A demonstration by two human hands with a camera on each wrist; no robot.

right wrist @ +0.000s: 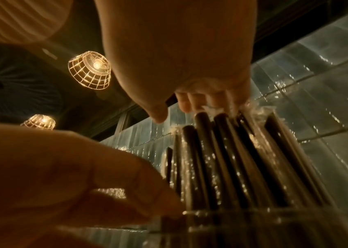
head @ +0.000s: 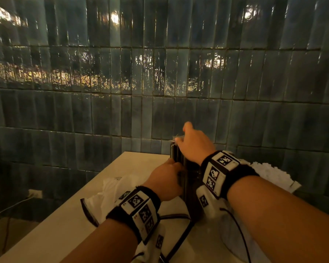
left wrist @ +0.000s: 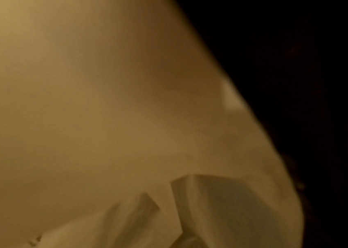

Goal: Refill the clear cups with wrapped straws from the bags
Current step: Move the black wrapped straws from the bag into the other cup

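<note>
A bundle of dark straws in clear wrappers (head: 177,154) stands upright in a clear cup (head: 193,207) near the back of the table. My right hand (head: 194,143) lies over the straw tops; in the right wrist view its fingers (right wrist: 192,100) touch the wrapper tips of the straws (right wrist: 221,159), with the thumb held off to the side. From the left, my left hand (head: 167,177) grips the bundle, its fingers (right wrist: 143,193) just above the cup rim (right wrist: 253,214). The left wrist view is blurred.
One white bag (head: 110,188) lies crumpled on the beige table (head: 65,215) left of the cup, also in the left wrist view (left wrist: 221,209). Another white bag (head: 270,171) lies at the right. A black cable (head: 179,238) runs across the table front. The tiled wall (head: 160,73) stands close behind.
</note>
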